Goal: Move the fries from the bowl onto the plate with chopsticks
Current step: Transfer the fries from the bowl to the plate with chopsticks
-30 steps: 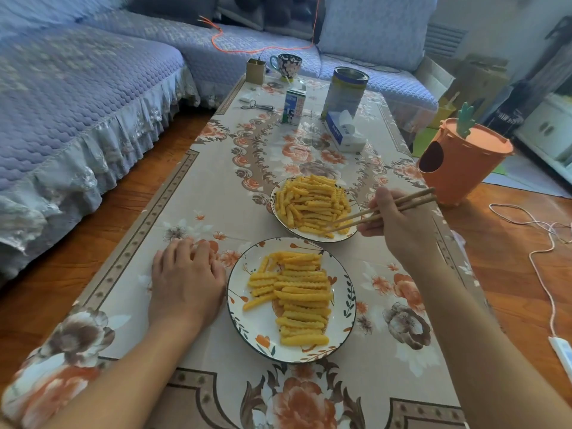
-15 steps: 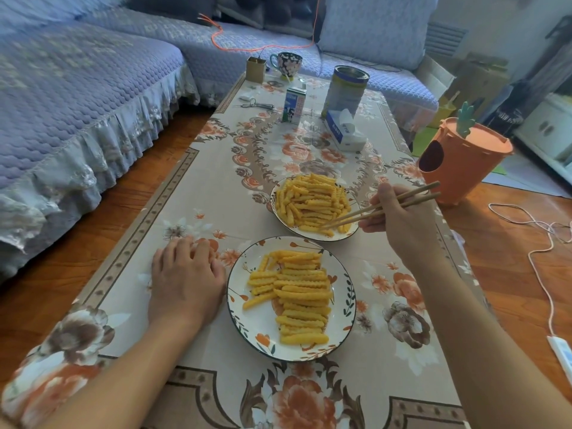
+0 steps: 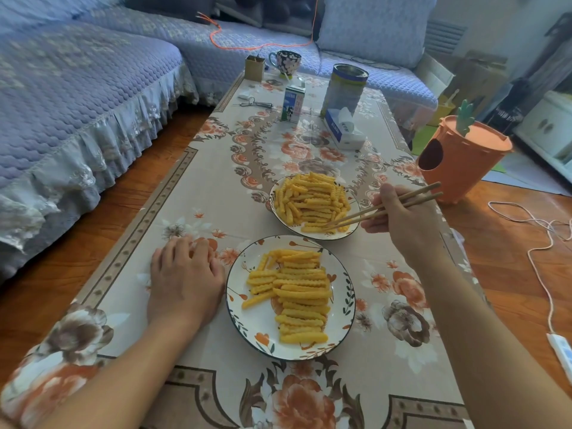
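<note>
A floral bowl [image 3: 272, 193] heaped with crinkle-cut fries [image 3: 309, 199] stands mid-table. Just nearer me is a floral plate [image 3: 263, 323] with several fries [image 3: 301, 297] laid in rows on its right half. My right hand [image 3: 402, 221] holds a pair of wooden chopsticks [image 3: 383, 207] to the right of the bowl; their tips reach down among the fries at the bowl's near right edge. Whether a fry is pinched between the tips cannot be made out. My left hand [image 3: 185, 280] rests flat on the tablecloth, just left of the plate.
Farther back on the table stand a milk carton [image 3: 292, 103], a tall tin [image 3: 343, 88], a tissue pack [image 3: 343, 128], a mug [image 3: 288, 61] and a small box [image 3: 254, 68]. An orange carrot-shaped bin [image 3: 458, 162] sits right of the table. A sofa [image 3: 77, 88] runs along the left.
My right hand has shifted slightly, keeping the chopstick tips low in the near right part of the bowl. My left hand has stayed put.
</note>
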A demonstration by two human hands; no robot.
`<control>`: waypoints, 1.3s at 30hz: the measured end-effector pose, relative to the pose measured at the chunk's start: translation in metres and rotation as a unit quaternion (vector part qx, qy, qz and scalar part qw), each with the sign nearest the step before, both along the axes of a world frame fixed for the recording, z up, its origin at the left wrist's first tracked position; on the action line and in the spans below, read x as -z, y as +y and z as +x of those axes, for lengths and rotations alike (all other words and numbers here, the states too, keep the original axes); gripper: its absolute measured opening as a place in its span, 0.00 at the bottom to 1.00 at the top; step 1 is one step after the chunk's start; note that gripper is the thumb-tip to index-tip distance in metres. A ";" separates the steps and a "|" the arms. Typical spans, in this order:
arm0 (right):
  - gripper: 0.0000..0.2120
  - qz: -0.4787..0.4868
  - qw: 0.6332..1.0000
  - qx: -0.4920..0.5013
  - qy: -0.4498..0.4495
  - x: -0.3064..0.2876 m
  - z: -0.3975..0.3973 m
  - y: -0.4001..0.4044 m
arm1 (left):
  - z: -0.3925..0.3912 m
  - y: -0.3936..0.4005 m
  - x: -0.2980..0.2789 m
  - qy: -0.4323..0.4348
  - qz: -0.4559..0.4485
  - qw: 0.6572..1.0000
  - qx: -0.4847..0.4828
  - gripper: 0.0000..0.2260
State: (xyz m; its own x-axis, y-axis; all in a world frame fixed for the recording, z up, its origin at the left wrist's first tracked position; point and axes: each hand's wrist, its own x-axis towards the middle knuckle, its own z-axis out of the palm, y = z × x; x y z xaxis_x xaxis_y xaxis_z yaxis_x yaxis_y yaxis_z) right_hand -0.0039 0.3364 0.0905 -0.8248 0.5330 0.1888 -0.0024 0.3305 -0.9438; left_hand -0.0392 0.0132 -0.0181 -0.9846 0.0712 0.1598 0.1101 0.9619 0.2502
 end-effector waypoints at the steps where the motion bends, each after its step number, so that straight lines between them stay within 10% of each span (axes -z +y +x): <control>1: 0.17 -0.001 1.000 0.001 -0.003 0.000 0.000 0.001 | 0.000 0.000 0.000 0.000 0.000 1.000 0.000 0.18; 39: 0.10 -0.042 0.999 -0.031 -0.004 -0.009 0.143 -0.063 | 0.003 0.001 -0.002 0.002 0.014 1.000 0.004 0.17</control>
State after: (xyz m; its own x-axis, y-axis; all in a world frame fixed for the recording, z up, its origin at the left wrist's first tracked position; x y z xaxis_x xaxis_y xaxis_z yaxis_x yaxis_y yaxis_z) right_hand 0.1388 0.2730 0.0993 -0.8575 0.4952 0.1392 -0.0130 0.2497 -0.9682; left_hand -0.0365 0.0145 -0.0163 -0.9835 0.0741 0.1649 0.1184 0.9535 0.2773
